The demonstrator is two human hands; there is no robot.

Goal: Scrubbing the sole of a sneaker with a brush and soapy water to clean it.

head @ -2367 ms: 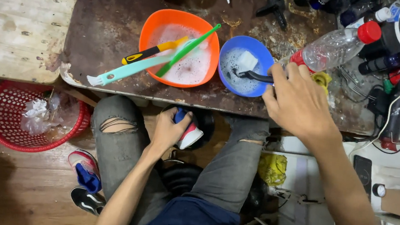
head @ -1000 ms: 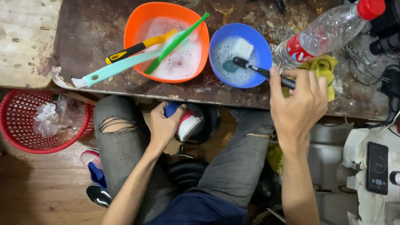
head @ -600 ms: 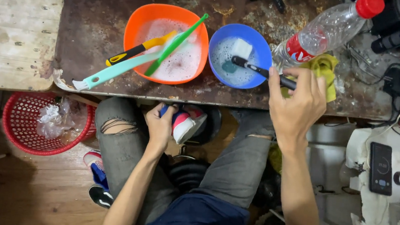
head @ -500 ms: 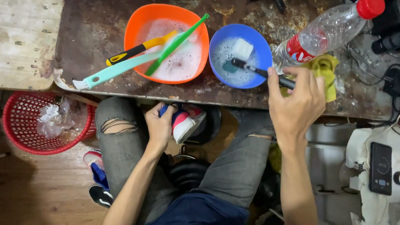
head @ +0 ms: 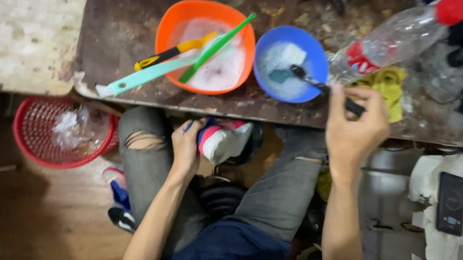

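Left hand [head: 187, 147] grips the light, soft shoe [head: 222, 139] mid-frame; right hand [head: 358, 127] pinches a stiff, likely slippery brush [head: 326, 89] handle.

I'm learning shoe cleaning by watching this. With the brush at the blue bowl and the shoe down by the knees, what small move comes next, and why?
Probably lift the brush out of the blue bowl and bring it down to the shoe. The right hand grips the handle with the brush head resting in the foamy water, so it looks loaded, while the left hand holds the shoe below the table edge, away from the brush.
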